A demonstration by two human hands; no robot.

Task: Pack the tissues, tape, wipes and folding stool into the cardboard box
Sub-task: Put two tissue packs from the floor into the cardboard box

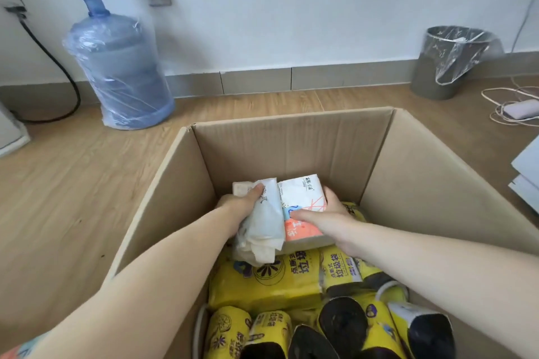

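Observation:
An open cardboard box (291,143) stands on the wooden floor in front of me. Both my arms reach down into it. My left hand (237,207) grips a soft white tissue pack (264,224), partly opened, with tissue spilling out at its near end. My right hand (326,218) holds a white and orange tissue pack (303,201) pressed against the first one. Both packs sit at the far end of the box, on top of yellow packs. Tape, wipes and a folding stool are not visible.
Several yellow rolls of black rubbish bags (262,280) fill the near part of the box. A large blue water bottle (122,73) stands at the left wall, a grey bin (446,64) with a clear liner at the right. Cables and a charger (522,109) lie far right.

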